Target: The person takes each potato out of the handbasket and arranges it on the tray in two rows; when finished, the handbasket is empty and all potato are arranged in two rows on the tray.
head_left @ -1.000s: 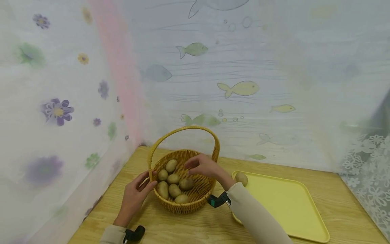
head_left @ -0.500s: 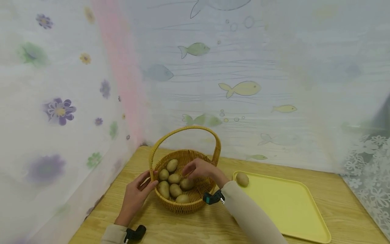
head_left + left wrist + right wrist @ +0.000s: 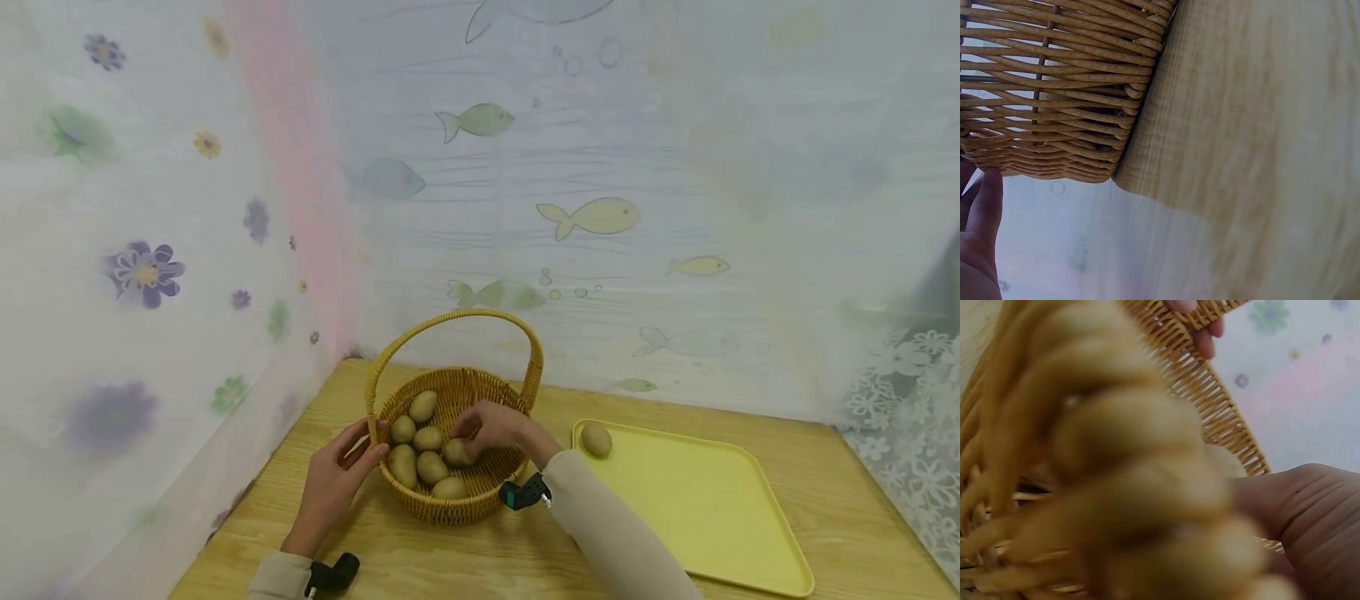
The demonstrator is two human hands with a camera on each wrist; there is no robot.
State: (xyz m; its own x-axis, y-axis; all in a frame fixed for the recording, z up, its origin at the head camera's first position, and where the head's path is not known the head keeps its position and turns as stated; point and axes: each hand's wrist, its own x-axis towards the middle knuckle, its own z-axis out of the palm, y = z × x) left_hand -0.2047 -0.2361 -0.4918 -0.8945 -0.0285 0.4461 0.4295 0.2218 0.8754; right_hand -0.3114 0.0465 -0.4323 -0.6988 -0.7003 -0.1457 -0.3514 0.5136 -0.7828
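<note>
A woven wicker basket (image 3: 450, 514) with a tall arched handle stands on the table, several potatoes (image 3: 402, 465) grouped in its left half. At the foot of the handle, my left hand (image 3: 337, 475) holds the basket's left rim between thumb and fingers. My right hand (image 3: 495, 427) reaches down inside and pinches one potato (image 3: 456, 452) near the middle; part of that potato is covered by the fingers. In the right wrist view, blurred wicker (image 3: 1147, 487) hides most of the right hand's fingers. The left wrist view shows the left thumb (image 3: 986, 206) against the weave.
A yellow tray (image 3: 697, 500) lies to the right of the basket, with a single potato (image 3: 597, 439) in its far left corner. The wooden table (image 3: 420, 567) meets patterned sheeting at the back and left. The right forearm crosses the tray's left edge.
My right hand has moved down into the basket and taken hold of a potato there. My left hand stays on the rim.
</note>
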